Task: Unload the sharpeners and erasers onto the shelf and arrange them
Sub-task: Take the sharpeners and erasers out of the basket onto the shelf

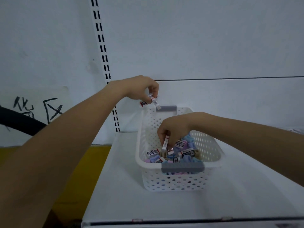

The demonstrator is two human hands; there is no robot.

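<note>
The person's right hand [172, 127] is down inside the white basket [172, 181]. Its fingers [174, 140] are curled and pinch one eraser [165, 143] by its top end. That eraser stands nearly straight up, with its long side pointing down from the fingers into the pile. More erasers [187, 152] with dark labels lie flat just under and beside those fingers. They are mixed with small blue and purple pieces [187, 139] that are probably the sharpeners. The left hand [143, 89] is up over the far end of the basket, its fingers bent around a couple of erasers [153, 101] that stick out below them. The bare shelf [230, 195] lies under and past the left fingers, so that hand looks nearer to a spot to put things down. The labels are too blurry to read. Black hand-drawn writing [37, 109] is on the wall, far to the left of both hands.
</note>
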